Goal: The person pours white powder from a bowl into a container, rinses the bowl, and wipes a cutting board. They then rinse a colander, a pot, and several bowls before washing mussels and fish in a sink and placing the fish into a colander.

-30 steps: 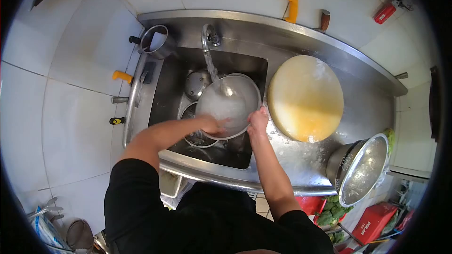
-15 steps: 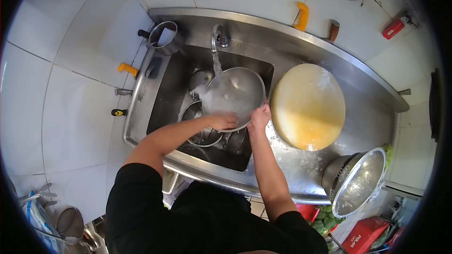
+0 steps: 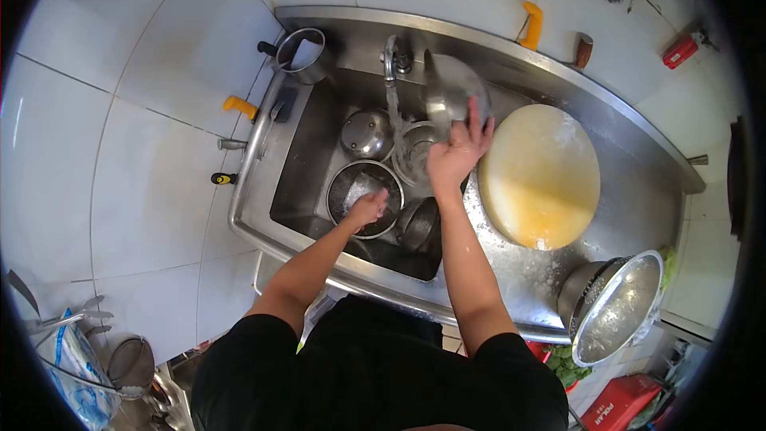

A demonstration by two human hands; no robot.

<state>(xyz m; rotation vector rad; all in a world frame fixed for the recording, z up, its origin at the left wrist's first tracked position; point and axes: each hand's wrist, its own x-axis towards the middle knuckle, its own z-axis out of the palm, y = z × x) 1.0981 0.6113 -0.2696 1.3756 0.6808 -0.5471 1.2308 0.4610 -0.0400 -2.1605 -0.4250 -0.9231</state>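
My right hand (image 3: 461,148) is at the sink's right edge, its fingers against a metal bowl (image 3: 459,88) that is tilted up behind the faucet's right side and blurred by motion. Over a round pot (image 3: 343,195) in the sink is my left hand (image 3: 369,209), its fingers curled; whether it holds anything is hidden. Water runs from the faucet (image 3: 389,60) into a smaller metal bowl (image 3: 416,161). Beside that bowl lies a domed metal piece (image 3: 367,134), and a dark pan (image 3: 419,225) rests at the lower right of the basin.
A thick round yellowish block (image 3: 541,175) lies on the steel counter right of the sink. Stacked metal bowls (image 3: 618,307) stand tilted at the counter's right end. A metal jug (image 3: 307,56) sits at the back left corner. Yellow-handled tools hang on the wall.
The large bowl has moved from under the water up and right with my right hand. My left hand has left it and is over the pot. The view has shifted slightly.
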